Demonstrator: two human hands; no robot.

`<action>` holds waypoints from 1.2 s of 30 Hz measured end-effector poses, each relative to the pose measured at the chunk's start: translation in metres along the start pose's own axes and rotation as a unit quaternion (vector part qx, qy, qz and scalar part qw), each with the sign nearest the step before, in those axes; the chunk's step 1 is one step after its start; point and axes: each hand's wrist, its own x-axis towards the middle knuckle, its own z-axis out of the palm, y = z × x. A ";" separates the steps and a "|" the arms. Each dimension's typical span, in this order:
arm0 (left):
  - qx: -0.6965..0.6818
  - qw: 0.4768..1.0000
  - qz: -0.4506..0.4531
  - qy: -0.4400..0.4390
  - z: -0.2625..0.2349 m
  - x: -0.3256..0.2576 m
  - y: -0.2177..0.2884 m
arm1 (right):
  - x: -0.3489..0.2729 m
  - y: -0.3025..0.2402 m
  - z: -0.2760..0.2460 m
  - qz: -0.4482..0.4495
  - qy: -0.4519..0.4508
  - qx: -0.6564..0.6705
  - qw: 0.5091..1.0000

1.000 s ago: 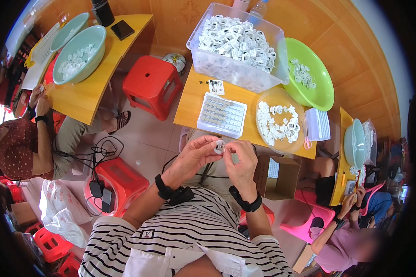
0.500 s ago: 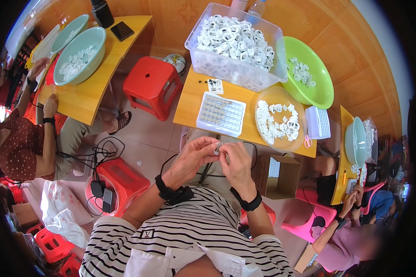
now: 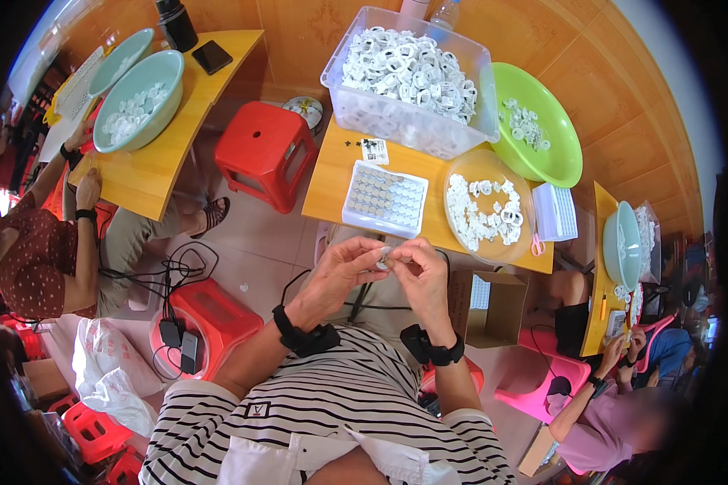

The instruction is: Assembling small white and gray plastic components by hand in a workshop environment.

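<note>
Above my lap, just off the near table edge, my left hand (image 3: 344, 271) pinches a small round white-and-grey piece (image 3: 383, 258) between thumb and fingertips. My right hand (image 3: 421, 279) meets it from the other side, thumb and index finger closed on the same piece; the fingers cover much of its detail. Beyond the hands, a white tray (image 3: 374, 225) holds rows of round silvery discs. To its right sits a clear round bowl (image 3: 501, 257) with loose white plastic parts (image 3: 467, 214).
A clear bin (image 3: 396, 129) heaped with white ring-shaped parts and a green basin (image 3: 560, 129) stand behind. Pink scissors (image 3: 537, 245) lie by the table edge. Nearby are a red stool (image 3: 259, 145), an open cardboard box (image 3: 497, 315), cables (image 3: 170, 275), and co-workers on both sides.
My right hand has turned and shifted slightly, its fingertips now over the top of the piece. My left hand stays nearly still. The left co-worker's far hand has moved nearer the basin.
</note>
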 end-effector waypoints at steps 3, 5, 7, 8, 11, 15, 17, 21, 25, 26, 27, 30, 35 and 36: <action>0.013 1.000 0.003 0.002 0.002 0.001 0.000 | 0.000 0.002 -0.002 0.033 0.003 0.060 0.998; 0.022 1.000 0.004 0.002 0.002 0.002 0.000 | -0.001 -0.003 0.000 0.000 0.005 -0.024 1.000; 0.018 1.000 0.003 -0.008 0.000 0.002 0.000 | -0.002 -0.004 0.000 -0.032 0.009 -0.109 0.994; 0.019 1.000 0.002 -0.008 0.001 0.002 -0.001 | -0.002 -0.003 0.000 -0.032 0.005 -0.107 0.994; 0.028 1.000 0.003 -0.005 0.002 0.002 -0.002 | -0.002 -0.002 -0.001 -0.029 0.006 -0.093 0.995; 0.035 0.999 0.004 -0.001 0.002 0.003 -0.003 | 0.000 0.000 -0.004 -0.012 -0.006 -0.078 0.997; 0.037 0.999 0.003 0.000 0.002 0.003 -0.003 | 0.001 -0.001 -0.003 -0.002 -0.010 -0.080 0.997; 0.045 0.999 0.009 0.003 0.002 0.004 -0.004 | 0.000 0.002 -0.004 0.024 -0.005 -0.050 0.998; 0.065 0.998 0.009 -0.005 0.005 0.003 -0.001 | 0.001 0.014 -0.014 0.103 -0.028 0.067 0.992; 0.065 0.998 0.009 -0.005 0.006 0.003 -0.001 | 0.002 0.014 -0.016 0.121 -0.035 0.114 0.986; 0.076 0.997 0.007 -0.013 0.006 0.003 0.000 | 0.003 0.014 -0.016 0.138 -0.041 0.160 0.977; 0.078 0.997 -0.010 -0.020 0.004 0.002 0.001 | -0.002 0.016 -0.014 0.135 -0.037 0.113 0.984; 0.029 0.999 -0.006 -0.013 0.000 0.002 -0.004 | -0.003 0.009 -0.002 0.138 0.026 0.160 0.977; 0.027 1.000 -0.006 -0.013 0.001 0.002 -0.003 | -0.003 0.008 -0.001 0.152 0.024 0.169 0.974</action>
